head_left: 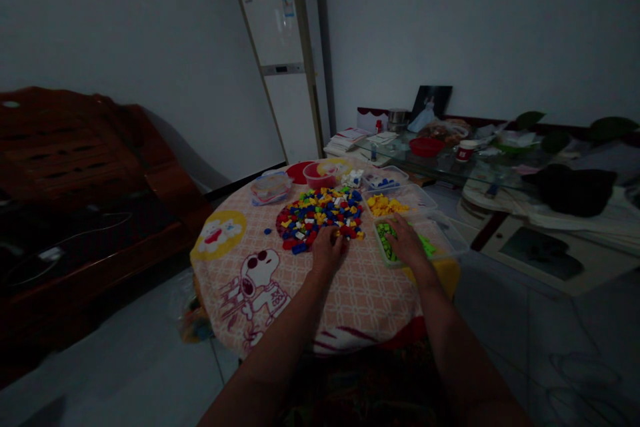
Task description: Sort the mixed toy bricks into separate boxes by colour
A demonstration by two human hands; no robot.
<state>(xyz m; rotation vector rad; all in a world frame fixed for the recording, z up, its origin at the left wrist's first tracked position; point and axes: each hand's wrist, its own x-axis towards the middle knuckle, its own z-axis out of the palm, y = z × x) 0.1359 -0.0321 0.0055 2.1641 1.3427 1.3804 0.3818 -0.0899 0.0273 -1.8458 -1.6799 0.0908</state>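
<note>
A heap of small mixed-colour bricks [320, 215] lies on a round table covered with a cartoon-print cloth [260, 273]. My left hand [327, 250] rests at the heap's near edge, fingers curled down onto the bricks; what it holds, if anything, is hidden. My right hand [406, 240] reaches into a clear tray of green bricks [440, 240], fingers bent over them. Behind it sit a tray of yellow bricks [387, 203] and a tray of blue bricks [383, 181].
A lidded clear box [270, 187], a red bowl [320, 177] and white bricks [353, 178] sit at the table's far side. A wooden bench [75, 167] stands left, a cluttered glass table [450, 153] at right, a tall air conditioner [280, 47] behind.
</note>
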